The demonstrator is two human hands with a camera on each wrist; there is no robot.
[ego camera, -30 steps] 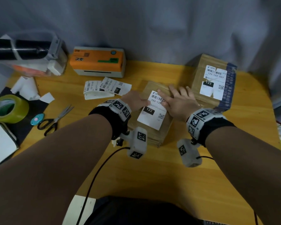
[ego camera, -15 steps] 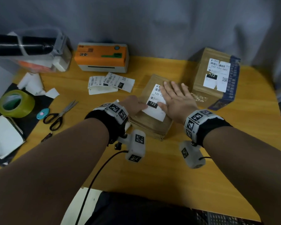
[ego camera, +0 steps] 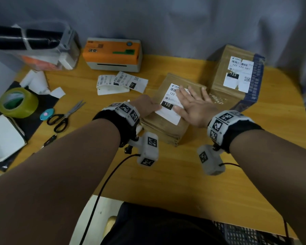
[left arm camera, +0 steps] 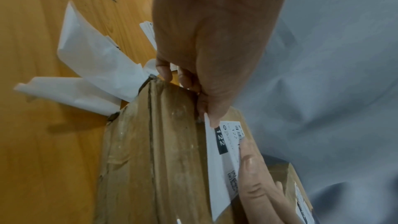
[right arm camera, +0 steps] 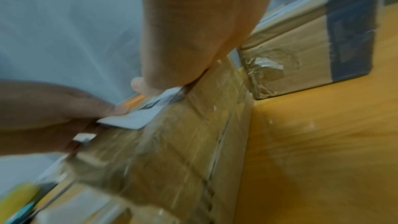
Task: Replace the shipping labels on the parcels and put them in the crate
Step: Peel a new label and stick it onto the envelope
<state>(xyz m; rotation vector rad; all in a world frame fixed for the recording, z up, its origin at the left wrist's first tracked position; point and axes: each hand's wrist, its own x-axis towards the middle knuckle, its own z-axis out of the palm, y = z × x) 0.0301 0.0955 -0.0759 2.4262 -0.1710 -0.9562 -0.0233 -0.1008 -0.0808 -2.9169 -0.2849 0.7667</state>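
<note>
A small brown parcel [ego camera: 166,128] lies mid-table with a white "122" label [ego camera: 168,112] on its top. My right hand [ego camera: 193,103] lies flat on the label's right part, fingers straight and spread. My left hand [ego camera: 147,106] grips the parcel's left edge; its thumb presses the label's near-left corner [left arm camera: 213,122] and its fingers curl over the parcel's side [left arm camera: 161,159]. The right wrist view shows the right hand's heel [right arm camera: 193,31] pressed on the parcel [right arm camera: 183,151]. A larger labelled parcel [ego camera: 223,85] stands just behind to the right.
At the back stands an orange label printer [ego camera: 113,53], with loose labels [ego camera: 122,82] in front of it. Scissors [ego camera: 65,114], a tape roll [ego camera: 16,103] and paper scraps [ego camera: 37,82] lie left. A dark mesh thing [ego camera: 245,234] shows below the table's [ego camera: 184,183] near edge.
My right hand has slid over the label and now lies flatter on its right part. The left hand has stayed at the parcel's left edge.
</note>
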